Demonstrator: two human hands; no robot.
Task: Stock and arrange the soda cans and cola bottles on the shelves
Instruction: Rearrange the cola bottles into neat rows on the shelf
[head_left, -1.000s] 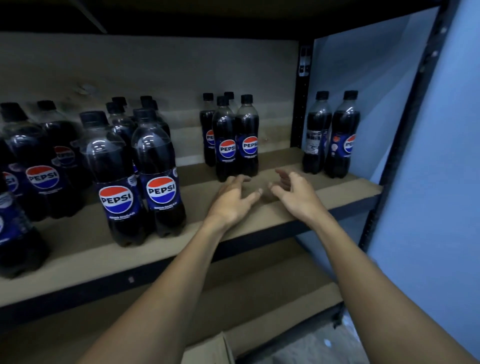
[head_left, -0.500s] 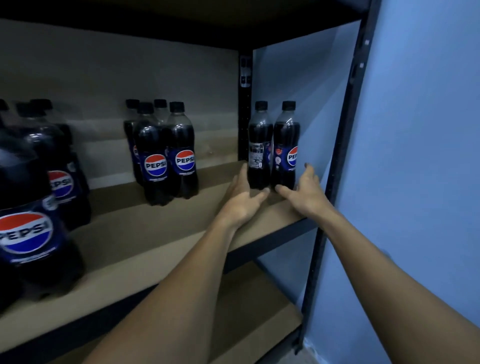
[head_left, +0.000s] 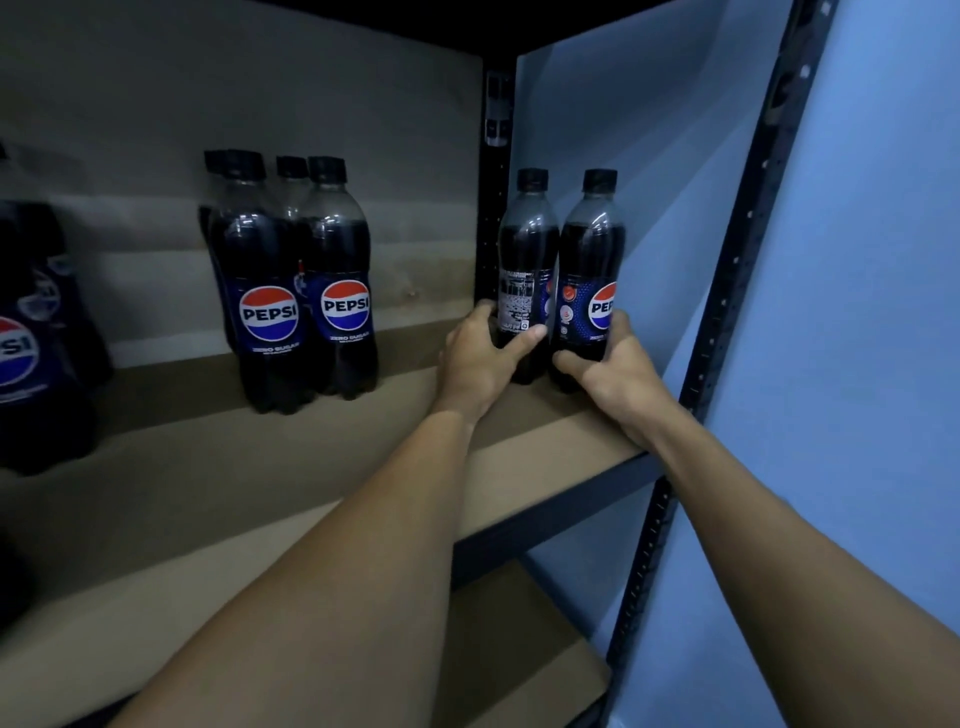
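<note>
At the shelf's (head_left: 363, 467) right end, the left hand (head_left: 480, 358) now grips the back-turned bottle (head_left: 525, 249) and the right hand (head_left: 621, 376) the logo-facing bottle (head_left: 592, 249), both newly grasped for rearranging

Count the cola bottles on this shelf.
8 visible: left bottle in the left hand, right bottle in the right hand, at the right end of the shelf; cluster of four mid-shelf; edge pair cut off far left, more possibly hidden.
</note>
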